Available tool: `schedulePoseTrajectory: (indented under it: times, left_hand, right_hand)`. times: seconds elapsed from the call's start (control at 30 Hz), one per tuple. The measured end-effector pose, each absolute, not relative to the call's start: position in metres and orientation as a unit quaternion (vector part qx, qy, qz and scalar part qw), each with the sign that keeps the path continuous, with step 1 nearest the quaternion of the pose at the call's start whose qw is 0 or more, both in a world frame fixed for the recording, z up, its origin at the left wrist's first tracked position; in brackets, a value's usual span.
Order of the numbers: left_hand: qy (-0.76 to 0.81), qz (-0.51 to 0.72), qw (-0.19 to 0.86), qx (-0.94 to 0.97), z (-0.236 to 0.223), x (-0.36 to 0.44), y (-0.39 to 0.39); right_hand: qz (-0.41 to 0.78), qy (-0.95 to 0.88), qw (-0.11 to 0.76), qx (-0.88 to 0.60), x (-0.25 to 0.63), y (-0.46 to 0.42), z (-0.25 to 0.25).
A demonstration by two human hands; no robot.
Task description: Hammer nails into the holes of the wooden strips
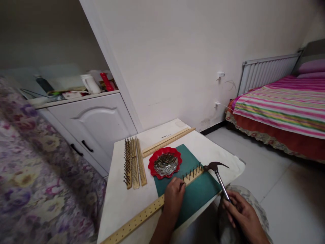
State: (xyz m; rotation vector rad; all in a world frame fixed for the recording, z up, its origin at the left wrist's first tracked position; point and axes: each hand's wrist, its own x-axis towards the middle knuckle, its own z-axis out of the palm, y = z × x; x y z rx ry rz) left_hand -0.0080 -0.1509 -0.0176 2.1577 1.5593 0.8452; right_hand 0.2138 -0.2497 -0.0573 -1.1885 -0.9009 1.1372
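Observation:
A perforated wooden strip runs diagonally across the front of the table and over a green mat. Several nails stand upright in its far right end. My left hand rests on the strip, its fingers pinched around a nail that is mostly hidden. To the right, my right hand is closed around the handle of a claw hammer. The hammer's head is at the strip's far end, by the last nails. Just beyond my left hand sits a red scalloped bowl full of loose nails.
Nail-studded wooden strips lie at the left of the white table. More perforated strips lie along its back. A floral curtain and a white cabinet stand left. A bed is at the right.

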Motion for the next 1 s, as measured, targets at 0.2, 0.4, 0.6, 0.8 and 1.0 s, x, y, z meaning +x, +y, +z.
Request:
schedulePoseTrajectory:
  times: [0.2,0.4,0.6,0.8,1.0]
  left_hand:
    - [0.575,0.321,0.174,0.732,-0.024,-0.002,-0.149]
    - [0.583,0.321,0.144,0.732,-0.029,0.001,-0.150]
    - [0.581,0.309,0.110,0.745,-0.033,0.001,-0.150]
    - [0.592,0.295,0.098,0.744,-0.033,0.002,-0.150]
    - [0.596,0.294,0.099,0.740,-0.034,0.003,-0.150]
  right_hand:
    - [0.485,-0.394,0.589,-0.512,0.213,-0.252,-0.056]
    - [0.482,-0.406,0.583,-0.513,0.218,-0.256,-0.061]
    - [0.418,-0.525,0.510,-0.538,0.213,-0.266,-0.034]
    - [0.240,-0.709,0.383,-0.541,0.196,-0.261,-0.010]
    - [0.107,-0.773,0.377,-0.498,0.192,-0.252,-0.006]
